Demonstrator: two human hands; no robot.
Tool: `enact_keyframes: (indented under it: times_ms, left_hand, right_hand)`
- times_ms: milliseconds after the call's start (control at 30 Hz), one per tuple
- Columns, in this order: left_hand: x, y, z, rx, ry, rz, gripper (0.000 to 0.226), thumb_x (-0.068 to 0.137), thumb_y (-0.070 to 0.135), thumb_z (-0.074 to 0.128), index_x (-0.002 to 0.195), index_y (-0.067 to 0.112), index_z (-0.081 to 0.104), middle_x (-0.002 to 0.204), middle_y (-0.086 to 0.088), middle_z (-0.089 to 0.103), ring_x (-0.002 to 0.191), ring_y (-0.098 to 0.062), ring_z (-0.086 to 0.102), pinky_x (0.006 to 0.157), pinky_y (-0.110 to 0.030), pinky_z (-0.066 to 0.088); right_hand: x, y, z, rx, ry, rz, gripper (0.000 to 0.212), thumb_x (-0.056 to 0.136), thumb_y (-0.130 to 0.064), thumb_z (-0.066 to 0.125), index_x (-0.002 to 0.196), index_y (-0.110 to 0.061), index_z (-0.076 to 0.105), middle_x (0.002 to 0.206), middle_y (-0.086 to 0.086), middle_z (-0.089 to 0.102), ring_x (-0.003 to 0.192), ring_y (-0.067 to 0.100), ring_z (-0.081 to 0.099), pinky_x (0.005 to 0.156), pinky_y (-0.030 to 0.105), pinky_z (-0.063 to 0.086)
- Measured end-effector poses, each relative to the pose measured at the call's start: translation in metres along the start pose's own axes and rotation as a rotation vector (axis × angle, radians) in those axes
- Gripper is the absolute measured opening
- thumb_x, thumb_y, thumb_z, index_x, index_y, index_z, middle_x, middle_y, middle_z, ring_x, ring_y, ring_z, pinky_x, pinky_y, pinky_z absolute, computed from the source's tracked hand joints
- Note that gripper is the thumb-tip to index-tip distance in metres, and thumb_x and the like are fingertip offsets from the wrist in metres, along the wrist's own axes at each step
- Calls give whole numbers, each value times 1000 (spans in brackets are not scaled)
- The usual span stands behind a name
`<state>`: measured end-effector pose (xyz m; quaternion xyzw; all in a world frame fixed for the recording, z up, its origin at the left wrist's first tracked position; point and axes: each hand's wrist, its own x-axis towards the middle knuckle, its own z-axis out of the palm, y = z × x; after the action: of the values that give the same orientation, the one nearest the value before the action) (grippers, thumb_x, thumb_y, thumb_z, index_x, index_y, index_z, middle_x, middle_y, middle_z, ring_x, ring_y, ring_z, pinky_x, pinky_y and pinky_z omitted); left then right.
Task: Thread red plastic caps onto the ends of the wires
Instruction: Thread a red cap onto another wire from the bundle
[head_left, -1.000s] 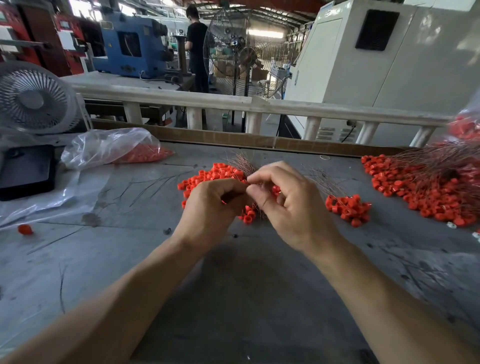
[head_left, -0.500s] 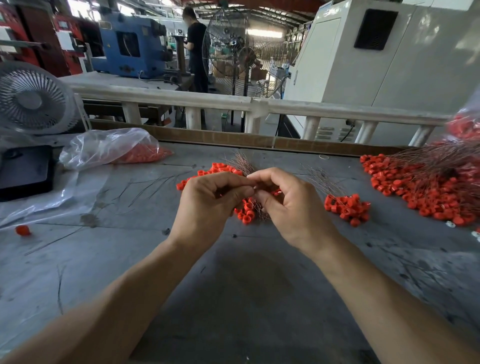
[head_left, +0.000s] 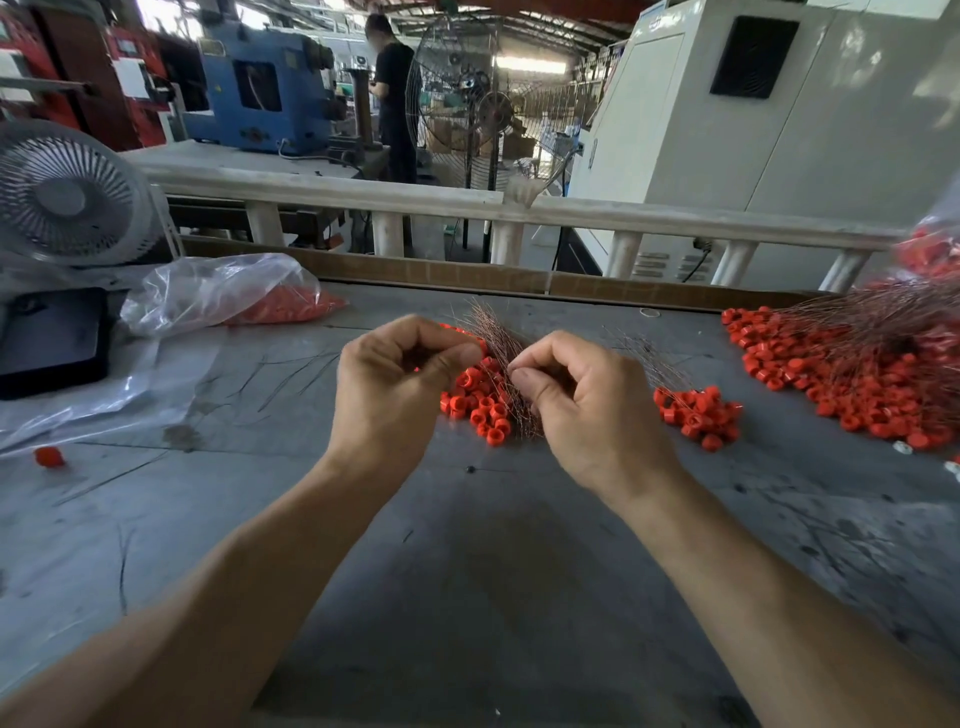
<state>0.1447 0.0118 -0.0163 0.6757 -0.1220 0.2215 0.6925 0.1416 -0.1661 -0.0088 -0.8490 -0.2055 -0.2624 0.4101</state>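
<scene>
Both grips are curled tight: the left hand (head_left: 395, 384) and right hand (head_left: 587, 400) are held just apart, pinching at a bundle of thin wires (head_left: 501, 358); what is pinched cannot be told. Three heaps of red caps (head_left: 480, 405) are seen toward the tabletop's (head_left: 467, 571) far edge, uncountable, plus one stray cap (head_left: 49, 457) near the left edge.

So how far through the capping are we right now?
Done: a big heap of capped wires lies at the right, with a smaller capped bunch nearer. In hand: the left hand and right hand work with curled fingers over the wire bundle. Left: loose caps and a bag of caps.
</scene>
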Motion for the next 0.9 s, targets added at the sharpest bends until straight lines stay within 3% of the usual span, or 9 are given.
enact_keyframes:
  times_ms: [100, 167, 267, 400, 500, 700, 900]
  left_hand:
    - [8, 1, -15, -23, 88, -71, 5, 78, 22, 78, 77, 20, 73, 69, -1, 68, 57, -10, 54, 49, -22, 47]
    - [12, -4, -24, 108, 107, -100, 6, 83, 20, 79, 80, 22, 74, 70, 3, 69, 59, -8, 57, 54, -24, 51]
    - [16, -16, -30, 455, 122, -124, 8, 88, 20, 77, 83, 26, 75, 80, 10, 72, 72, -7, 65, 68, -30, 56]
    - [17, -19, -35, 805, 92, -153, 9, 89, 31, 75, 81, 30, 71, 79, 18, 67, 67, -3, 63, 54, -22, 46]
    - [15, -18, -41, 960, 91, -141, 16, 87, 34, 78, 76, 29, 67, 75, 14, 63, 58, -8, 62, 58, -26, 46]
    - [17, -18, -48, 1152, -43, -267, 27, 78, 42, 84, 82, 23, 66, 86, 2, 60, 82, -23, 58, 67, -33, 43]
    - [18, -20, -48, 1116, -36, -279, 16, 83, 26, 82, 81, 24, 66, 83, 6, 55, 85, -22, 53, 74, -33, 44]
  right_hand:
    - [0, 10, -5, 57, 50, 102, 10, 96, -14, 68, 90, -21, 73, 67, -13, 65, 67, 5, 64, 64, 21, 51]
    - [1, 14, -9, 192, 116, 172, 12, 98, -13, 66, 91, -21, 72, 70, -7, 68, 64, 7, 64, 62, 30, 55]
    - [5, 12, -17, 433, 250, 180, 15, 100, -8, 61, 90, -17, 69, 72, -2, 69, 61, 12, 61, 51, 26, 51]
    - [10, 8, -29, 615, 408, 153, 17, 101, -5, 57, 92, -15, 68, 71, -1, 67, 57, 15, 57, 44, 27, 46]
    - [13, 13, -31, 716, 454, 266, 15, 101, -6, 58, 92, -12, 68, 67, -1, 64, 54, 15, 53, 41, 26, 41]
    - [13, 30, -25, 771, 303, 539, 15, 101, -8, 58, 89, -9, 68, 59, 0, 60, 47, 11, 47, 37, 20, 32]
    - [6, 29, -17, 632, 123, 551, 15, 99, -11, 62, 87, -9, 71, 61, 1, 60, 47, 10, 47, 37, 21, 32]
